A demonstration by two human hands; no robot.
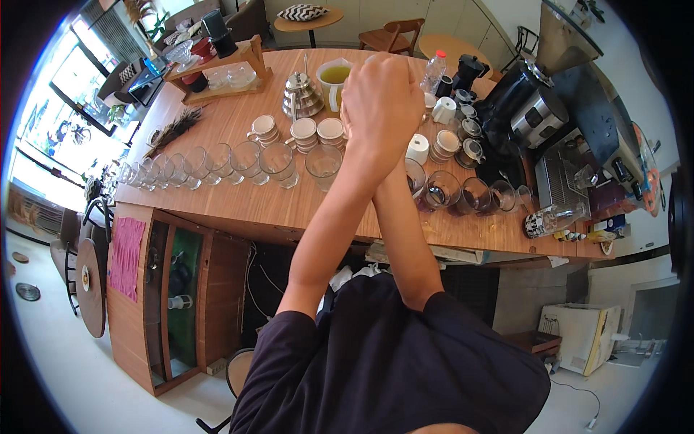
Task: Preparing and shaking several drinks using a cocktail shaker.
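kettle (302, 98) left of pitcher (332, 88), behind cups (303, 131), on counter (224, 117)

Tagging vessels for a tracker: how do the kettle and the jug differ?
Colour: the kettle is shiny silver; the jug is pale.
Body: the kettle has stepped rings; the jug's visible side looks smooth.
Top: the kettle looks lidded; the jug is open, showing yellow-green liquid.
Shared: both stand upright on the wooden counter.

From here I see a zigzag-patterned cushion (302, 12) on a round table (329, 19), a wooden chair (376, 39) near it, and pink cloth (127, 257) against the cabinet (130, 336).
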